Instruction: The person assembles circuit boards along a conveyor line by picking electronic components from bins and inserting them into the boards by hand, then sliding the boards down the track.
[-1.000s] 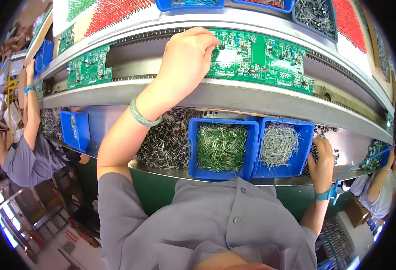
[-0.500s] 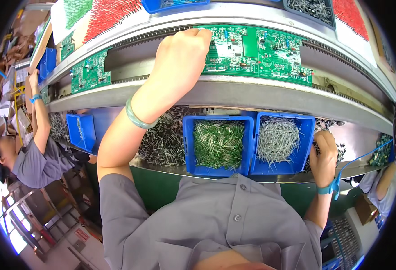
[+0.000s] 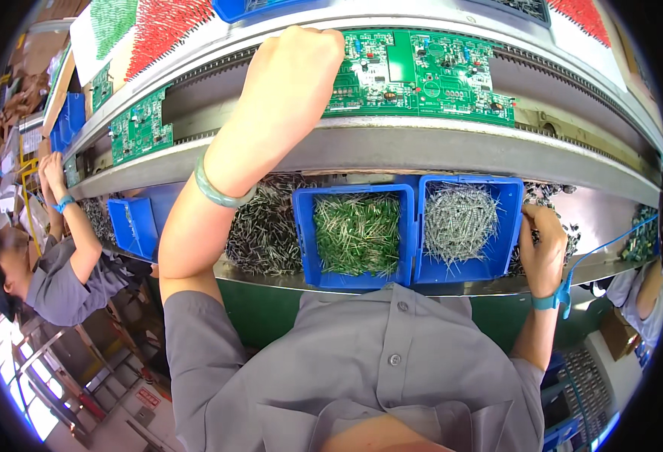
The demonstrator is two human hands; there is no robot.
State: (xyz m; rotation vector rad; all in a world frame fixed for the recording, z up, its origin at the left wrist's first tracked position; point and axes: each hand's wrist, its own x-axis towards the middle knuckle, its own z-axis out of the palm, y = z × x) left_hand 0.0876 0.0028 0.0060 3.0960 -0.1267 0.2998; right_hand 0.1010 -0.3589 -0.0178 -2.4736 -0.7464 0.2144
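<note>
My left hand point(image 3: 295, 79) is closed over the left end of a green circuit board point(image 3: 452, 94) on the rail. Its fingertips and anything in them are hidden behind the hand. Low on the right, my right hand point(image 3: 544, 252) has its fingers curled together at a pile of small dark components point(image 3: 571, 239); what they pinch, if anything, does not show. Just left of it stands a blue bin point(image 3: 431, 270) of pale wire-leaded parts point(image 3: 461, 222). Beside that, another blue bin point(image 3: 306, 252) holds green wire-leaded parts point(image 3: 358, 233).
Dark leaded parts point(image 3: 263, 233) lie heaped under my left forearm. More circuit boards point(image 3: 141, 128) sit along the conveyor rail point(image 3: 414, 147) to the left. Red parts point(image 3: 167, 34) stand in rows beyond it. At the left, a co-worker point(image 3: 60, 279) reaches toward the line. A blue cord point(image 3: 610, 250) trails from my right wrist.
The whole view has shifted slightly. My left hand stays at the board's left end, while the fingers of my right hand have drawn together at the pile. The co-worker's arms have moved.
</note>
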